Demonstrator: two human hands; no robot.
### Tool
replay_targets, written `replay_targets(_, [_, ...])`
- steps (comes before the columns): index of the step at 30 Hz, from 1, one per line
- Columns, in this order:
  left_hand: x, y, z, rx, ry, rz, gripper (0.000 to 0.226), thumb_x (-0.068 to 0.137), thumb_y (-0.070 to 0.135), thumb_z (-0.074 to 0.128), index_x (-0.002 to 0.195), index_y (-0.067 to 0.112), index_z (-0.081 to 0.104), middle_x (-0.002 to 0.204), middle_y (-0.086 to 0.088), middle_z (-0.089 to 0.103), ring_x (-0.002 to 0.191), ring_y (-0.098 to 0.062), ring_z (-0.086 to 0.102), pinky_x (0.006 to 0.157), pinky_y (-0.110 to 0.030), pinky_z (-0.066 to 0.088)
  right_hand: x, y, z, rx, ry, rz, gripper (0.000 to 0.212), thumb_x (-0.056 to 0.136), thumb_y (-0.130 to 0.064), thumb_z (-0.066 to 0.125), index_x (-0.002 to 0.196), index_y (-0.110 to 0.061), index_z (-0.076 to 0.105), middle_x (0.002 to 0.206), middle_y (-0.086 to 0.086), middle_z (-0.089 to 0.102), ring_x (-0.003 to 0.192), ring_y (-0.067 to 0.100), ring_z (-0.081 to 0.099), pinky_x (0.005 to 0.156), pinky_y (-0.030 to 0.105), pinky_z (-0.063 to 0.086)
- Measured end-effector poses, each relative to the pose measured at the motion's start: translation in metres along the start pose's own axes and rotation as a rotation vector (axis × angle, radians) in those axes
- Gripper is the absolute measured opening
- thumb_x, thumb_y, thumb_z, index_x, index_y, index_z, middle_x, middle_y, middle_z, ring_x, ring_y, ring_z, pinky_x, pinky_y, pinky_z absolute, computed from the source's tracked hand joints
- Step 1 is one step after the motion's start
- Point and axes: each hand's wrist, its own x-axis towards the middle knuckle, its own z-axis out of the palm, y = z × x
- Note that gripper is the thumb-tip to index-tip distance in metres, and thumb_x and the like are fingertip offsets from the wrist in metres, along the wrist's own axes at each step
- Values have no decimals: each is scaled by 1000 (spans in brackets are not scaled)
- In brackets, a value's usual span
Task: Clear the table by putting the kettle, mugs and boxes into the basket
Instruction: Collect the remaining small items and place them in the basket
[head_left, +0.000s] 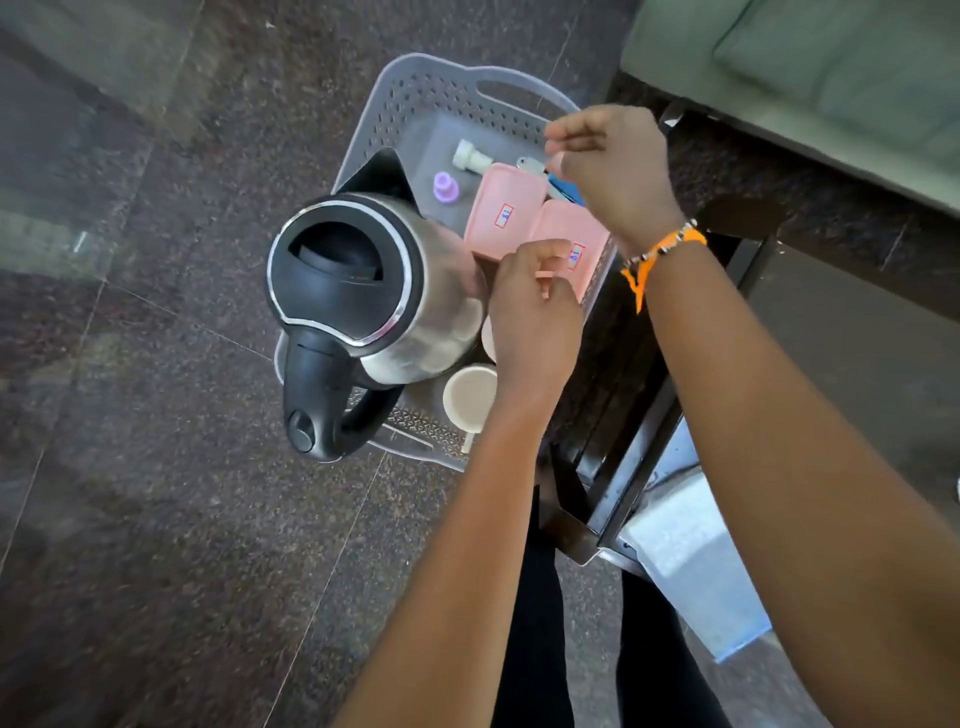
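A grey perforated basket (415, 88) stands on the dark floor. Inside it on the left is a steel kettle (415, 306) with a black lid and handle. Two pink boxes with small labels lie side by side at the right: the far pink box (504, 208) and the near pink box (571, 228). A beige mug (470, 397) stands at the basket's near end, and a second mug (487, 340) is mostly hidden behind my left hand (535, 312). That hand's fingers curl onto the near box's edge. My right hand (613, 166) hovers over the basket's right rim, fingers curled with nothing seen in them.
A white cap-like piece (470, 158), a small purple piece (444, 186) and a blue item (566, 189) lie at the basket's far end. A dark table with a black frame (639, 395) is right of the basket. A green cushion (831, 62) sits at the top right.
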Motion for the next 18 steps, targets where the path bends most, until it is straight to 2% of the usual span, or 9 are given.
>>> replay_targets(3, [-19, -1, 12, -24, -56, -4, 25, 87, -5, 46, 99, 7, 64, 104, -13, 65, 88, -17, 60, 82, -21, 47, -38, 18, -31, 124, 56, 64, 31, 78, 9, 56, 105, 0, 67, 93, 12, 68, 82, 10, 63, 88, 25, 54])
replay_targets(6, [-44, -11, 25, -30, -135, -19, 23, 90, -3, 45, 96, 7, 65, 95, -10, 66, 73, -4, 58, 71, -9, 46, -88, 53, -62, 188, 66, 152, 30, 82, 9, 55, 105, -4, 67, 91, 10, 68, 80, 10, 65, 84, 20, 54])
replay_targets(8, [-63, -24, 35, 24, -195, -41, 22, 91, -1, 46, 97, 8, 65, 91, -4, 65, 71, 0, 57, 69, -8, 47, -122, 85, -81, 184, 82, 236, 27, 83, 7, 55, 104, -6, 67, 91, 11, 68, 83, 15, 66, 85, 23, 53])
replay_targets(10, [-81, -40, 46, 97, -269, -92, 22, 92, 2, 46, 98, 9, 66, 93, -2, 64, 75, -4, 59, 75, -15, 48, -154, 120, -96, 127, 94, 308, 25, 83, 6, 56, 102, -5, 67, 89, 13, 68, 76, 10, 65, 81, 19, 51])
replay_targets(12, [-96, -57, 58, 205, -391, -160, 22, 92, 4, 46, 100, 11, 66, 94, -3, 64, 82, -13, 60, 81, -25, 47, -184, 155, -106, -21, 98, 361, 24, 81, 5, 56, 100, -3, 68, 89, 14, 69, 70, 4, 63, 74, 6, 45])
replay_targets(13, [-104, -67, 64, 295, -482, -197, 23, 92, 6, 46, 103, 12, 65, 98, -4, 65, 88, -17, 61, 85, -28, 46, -198, 173, -110, -108, 97, 389, 24, 81, 3, 57, 100, -3, 69, 93, 15, 70, 77, 10, 65, 76, 7, 44])
replay_targets(15, [-115, -88, 74, 504, -679, -260, 25, 93, 13, 44, 109, 16, 64, 111, -5, 66, 103, -21, 61, 92, -32, 44, -222, 209, -112, -235, 49, 440, 27, 80, 1, 61, 107, -3, 66, 110, 19, 66, 100, 28, 63, 93, 25, 44])
replay_targets(16, [-121, -97, 78, 586, -754, -288, 26, 93, 15, 43, 110, 18, 63, 116, -5, 65, 106, -21, 60, 95, -33, 44, -233, 225, -111, -312, 4, 463, 34, 81, -2, 63, 114, -2, 61, 119, 20, 61, 110, 33, 57, 100, 33, 40])
replay_targets(18, [-132, -110, 87, 665, -812, -330, 26, 92, 16, 43, 108, 20, 62, 118, -3, 65, 106, -21, 60, 96, -35, 45, -252, 254, -108, -475, -65, 537, 52, 80, -11, 65, 129, -6, 47, 132, 19, 48, 121, 38, 45, 104, 42, 33])
